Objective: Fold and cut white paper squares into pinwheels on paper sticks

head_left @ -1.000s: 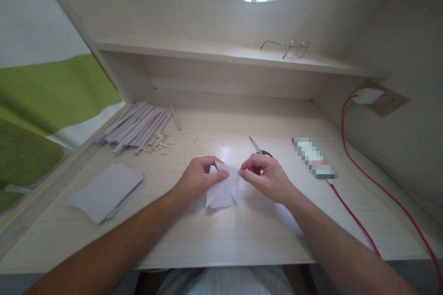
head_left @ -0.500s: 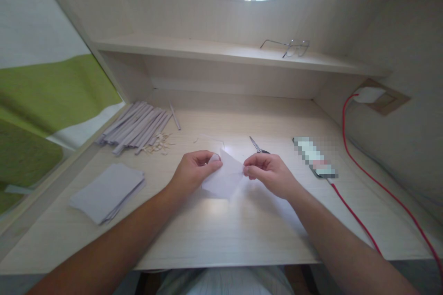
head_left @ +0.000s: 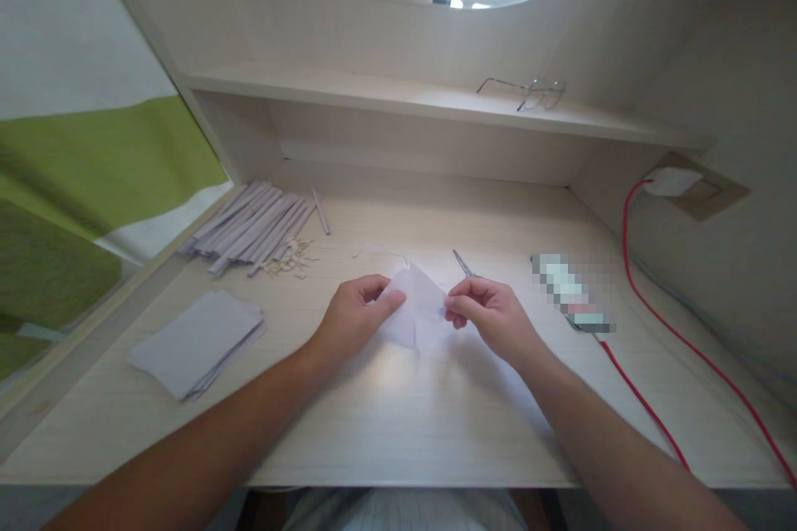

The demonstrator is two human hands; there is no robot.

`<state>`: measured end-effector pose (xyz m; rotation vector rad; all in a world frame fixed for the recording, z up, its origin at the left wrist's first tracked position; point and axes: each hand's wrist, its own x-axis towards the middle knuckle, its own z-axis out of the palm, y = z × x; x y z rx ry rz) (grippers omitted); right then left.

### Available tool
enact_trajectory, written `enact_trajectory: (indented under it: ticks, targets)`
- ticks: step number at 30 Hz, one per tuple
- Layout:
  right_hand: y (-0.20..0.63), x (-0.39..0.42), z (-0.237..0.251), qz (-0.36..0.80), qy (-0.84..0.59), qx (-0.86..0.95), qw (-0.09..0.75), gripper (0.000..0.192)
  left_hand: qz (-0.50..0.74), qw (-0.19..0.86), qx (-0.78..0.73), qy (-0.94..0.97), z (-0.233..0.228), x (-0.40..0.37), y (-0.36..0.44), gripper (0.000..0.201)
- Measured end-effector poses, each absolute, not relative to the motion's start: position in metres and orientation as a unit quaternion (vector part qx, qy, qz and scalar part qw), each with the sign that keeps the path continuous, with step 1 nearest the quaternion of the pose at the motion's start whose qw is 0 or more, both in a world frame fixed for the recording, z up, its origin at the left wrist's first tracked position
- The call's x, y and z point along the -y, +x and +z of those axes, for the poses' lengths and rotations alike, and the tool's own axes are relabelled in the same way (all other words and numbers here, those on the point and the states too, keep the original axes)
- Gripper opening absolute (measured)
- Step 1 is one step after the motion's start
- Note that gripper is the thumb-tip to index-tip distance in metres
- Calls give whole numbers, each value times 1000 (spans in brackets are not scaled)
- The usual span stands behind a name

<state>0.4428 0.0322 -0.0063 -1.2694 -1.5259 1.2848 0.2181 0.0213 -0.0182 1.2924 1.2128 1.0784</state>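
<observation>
A small sheet of white paper [head_left: 427,299] is held between my two hands above the middle of the desk, with a crease or edge running down it. My left hand [head_left: 361,307] pinches its left side, thumb on the near face. At the right corner, the fingertips of my right hand [head_left: 489,311] are closed on the paper. Just beyond my right hand lies a pair of scissors [head_left: 462,263], its handles mostly hidden by that hand. A thin pale strip or thread lies on the desk behind the paper.
On the left are a stack of white paper [head_left: 199,344], a pile of rolled paper sticks [head_left: 249,224] and small tan scraps [head_left: 290,260]. A phone [head_left: 569,290] with a red cable [head_left: 644,406] lies at right. Glasses [head_left: 541,95] rest on the shelf [head_left: 349,95].
The paper has turned in my hands, and a vertical crease or edge now shows in it. Both hands keep their hold. The whole view has shifted slightly.
</observation>
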Motion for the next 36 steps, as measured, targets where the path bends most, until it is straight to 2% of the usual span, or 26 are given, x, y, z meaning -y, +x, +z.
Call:
enact_trajectory:
  ticks: [2, 5, 6, 8, 22, 31, 36]
  targets:
    - [443, -32, -9, 449, -512, 622, 387, 14, 443, 510, -503, 539, -18, -21, 218, 25]
    - [440, -25, -10, 243, -510, 695, 446, 15, 427, 506, -498, 560, -18, -18, 220, 22]
    - [438, -21, -9, 175, -487, 717, 468, 17, 419, 505, -493, 571, -18, -17, 221, 22]
    - [433, -15, -9, 116, -423, 762, 476, 20, 400, 502, -482, 597, -18, -14, 223, 21]
    - [426, -11, -14, 112, -391, 810, 422, 20, 334, 447, -440, 704, -15, -6, 223, 21]
    - [426, -8, -12, 114, -359, 821, 429, 15, 292, 397, -421, 762, -11, -4, 219, 20]
    - [426, -6, -11, 126, -371, 809, 437, 22, 279, 386, -416, 774, -12, -4, 218, 19]
